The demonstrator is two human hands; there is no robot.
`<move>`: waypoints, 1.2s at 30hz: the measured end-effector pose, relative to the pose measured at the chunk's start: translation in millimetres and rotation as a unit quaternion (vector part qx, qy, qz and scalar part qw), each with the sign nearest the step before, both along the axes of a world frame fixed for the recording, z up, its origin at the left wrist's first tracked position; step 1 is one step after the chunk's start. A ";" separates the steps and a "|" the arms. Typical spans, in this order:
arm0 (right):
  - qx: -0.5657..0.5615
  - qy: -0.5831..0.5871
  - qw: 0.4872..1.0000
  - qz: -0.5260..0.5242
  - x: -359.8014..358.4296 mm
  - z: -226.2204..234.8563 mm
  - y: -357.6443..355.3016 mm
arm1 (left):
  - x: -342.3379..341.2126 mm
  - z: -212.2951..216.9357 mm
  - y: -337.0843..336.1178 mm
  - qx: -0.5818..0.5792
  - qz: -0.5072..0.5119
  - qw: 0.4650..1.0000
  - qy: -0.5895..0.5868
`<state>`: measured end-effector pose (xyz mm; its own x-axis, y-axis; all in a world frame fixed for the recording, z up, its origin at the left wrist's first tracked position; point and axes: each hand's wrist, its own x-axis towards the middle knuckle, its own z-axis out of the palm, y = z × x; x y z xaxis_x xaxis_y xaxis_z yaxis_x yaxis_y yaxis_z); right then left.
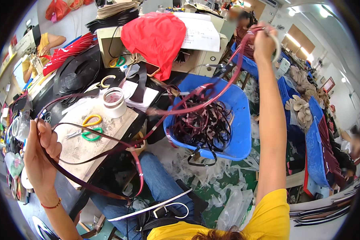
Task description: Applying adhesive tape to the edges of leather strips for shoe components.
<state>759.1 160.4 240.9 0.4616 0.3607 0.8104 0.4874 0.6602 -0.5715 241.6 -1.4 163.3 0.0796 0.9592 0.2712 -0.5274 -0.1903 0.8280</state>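
Note:
My right hand [264, 46] is raised at the upper right, closed round a bunch of glossy burgundy straps [192, 109]. A pale band or ring also shows by that hand; I cannot tell if it is held. The straps sweep down over a blue basin [246, 120] and across to the left. At the left, my left hand [41, 156] has its fingers curled round the dark red strap lengths, which loop over the bench edge and hang above my lap. In the basin lies a tangled heap of dark red and black straps [202, 130].
On a worn board [86, 146] lie scissors [93, 127] with yellow and green handles and a white jar [114, 103]. Behind are a red bag [154, 38], a phone [150, 69] and papers. Plastic scraps [234, 208] litter the floor. Blue crates stand at right; other people sit farther off.

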 end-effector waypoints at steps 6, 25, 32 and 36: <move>-0.119 0.067 0.990 0.025 1.1 16.8 5.8 | 20.3 -6.6 -1.5 -0.050 -0.010 0.999 0.003; -0.220 -0.382 0.895 0.066 -187.0 -93.4 -74.5 | 113.3 2.5 31.6 -0.125 -0.173 0.958 0.192; -0.522 -0.159 0.836 -0.052 -20.6 -200.3 -46.9 | -94.8 -10.7 22.3 -0.003 0.137 0.990 -0.005; -0.326 -0.226 0.858 -0.326 29.8 -45.5 -4.4 | -30.0 -15.3 4.6 -0.091 0.093 0.990 0.057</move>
